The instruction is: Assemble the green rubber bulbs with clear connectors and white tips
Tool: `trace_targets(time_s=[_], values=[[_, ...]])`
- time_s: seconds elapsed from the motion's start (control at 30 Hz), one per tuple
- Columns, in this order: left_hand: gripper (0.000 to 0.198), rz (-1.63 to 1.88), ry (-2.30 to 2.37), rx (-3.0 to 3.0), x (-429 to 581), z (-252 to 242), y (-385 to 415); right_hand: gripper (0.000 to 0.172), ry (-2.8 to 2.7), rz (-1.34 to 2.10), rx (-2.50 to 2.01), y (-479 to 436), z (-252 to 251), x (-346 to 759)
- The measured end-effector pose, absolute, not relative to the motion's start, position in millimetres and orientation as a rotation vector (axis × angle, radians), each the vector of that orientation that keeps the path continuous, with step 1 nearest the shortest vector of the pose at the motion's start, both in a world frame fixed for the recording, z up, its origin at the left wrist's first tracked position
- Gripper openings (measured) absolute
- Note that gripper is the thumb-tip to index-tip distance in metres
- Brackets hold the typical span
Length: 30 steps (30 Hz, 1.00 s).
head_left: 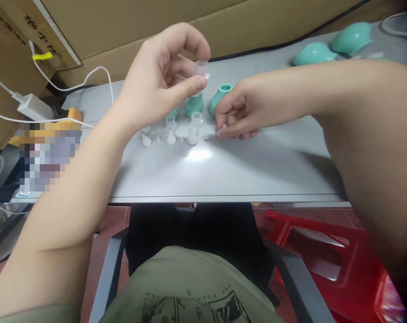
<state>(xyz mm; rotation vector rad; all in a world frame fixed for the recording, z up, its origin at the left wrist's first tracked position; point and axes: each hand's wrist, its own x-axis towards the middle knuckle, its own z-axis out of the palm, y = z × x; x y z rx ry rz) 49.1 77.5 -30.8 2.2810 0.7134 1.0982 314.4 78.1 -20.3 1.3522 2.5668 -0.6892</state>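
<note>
My left hand [163, 76] is raised above the grey table [257, 170] and pinches a small clear plastic cap [201, 69] between thumb and forefinger. My right hand [240, 110] rests low on the table with its fingers pinched on a small clear piece [221, 131] at the fingertips. Between the hands, several small clear and white plastic parts [171, 132] stand in a loose row. Behind them stand teal silicone bulbs [220, 96], one partly hidden by my left hand.
Two more teal bulbs [331, 47] lie at the table's far right. Cardboard boxes [129, 27] line the back. A white charger with cables [32, 105] sits at the left. A red plastic stool [334, 251] stands below the table's front edge on the right.
</note>
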Motion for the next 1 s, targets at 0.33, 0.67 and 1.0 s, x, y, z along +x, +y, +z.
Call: trace_targets(time_s=[0.33, 0.67, 1.0], values=[[0.099, 1.19, 0.655, 2.352, 78.5, -9.5, 3.2, 0.022, 3.378, -0.945, 1.589, 45.4, 3.4, 312.6], [0.097, 1.197, 0.656, 2.425, 66.7, -16.2, 17.5, 0.041, 3.419, -1.101, 1.813, 41.5, -13.3, 293.4], [0.047, 1.268, 0.56, 2.025, 54.0, -37.7, 66.6, 0.022, 3.535, -1.047, 1.756, 42.8, -18.9, 291.4]])
